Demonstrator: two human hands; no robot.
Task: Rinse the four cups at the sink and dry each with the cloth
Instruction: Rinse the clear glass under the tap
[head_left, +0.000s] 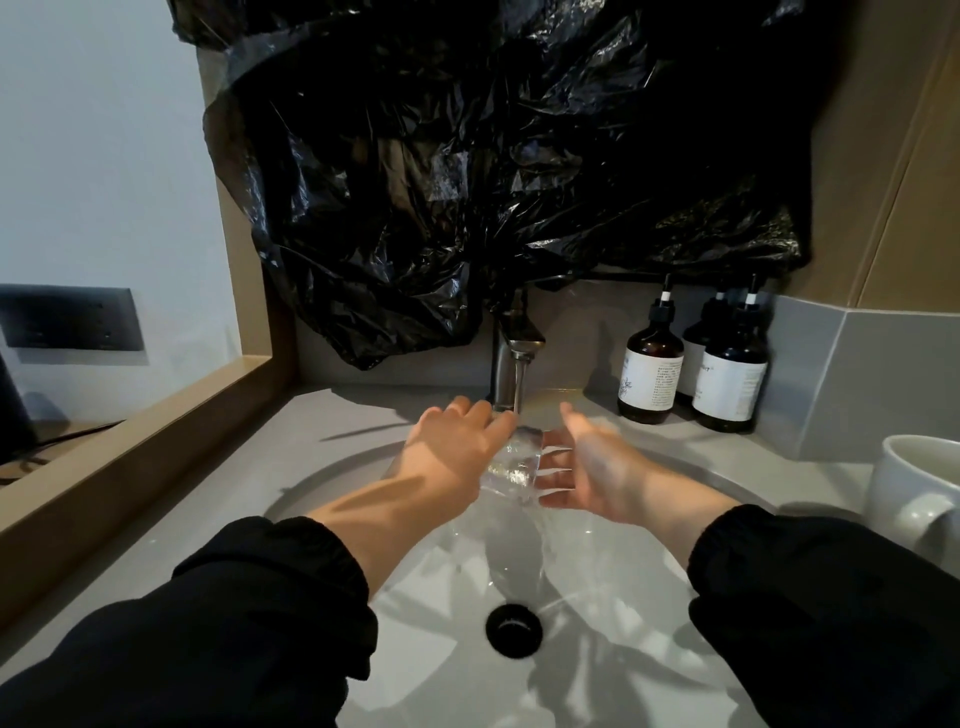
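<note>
A clear glass cup (514, 465) is held tilted under the running faucet (514, 358), over the white sink basin (613, 613). My left hand (447, 457) grips the glass from the left side, its fingers wrapped over it. My right hand (587, 467) is beside the glass with straight, spread fingers touching its right side. Water streams off the glass down toward the black drain (514, 629). A white mug (914, 493) with a handle stands on the counter at the right edge. No cloth is in view.
Three dark pump bottles (696, 374) stand at the back right of the grey counter (332, 415). Black plastic sheeting (493, 171) hangs over the wall behind the faucet. A wooden ledge (130, 457) runs along the left, with a dark wall socket plate (67, 317).
</note>
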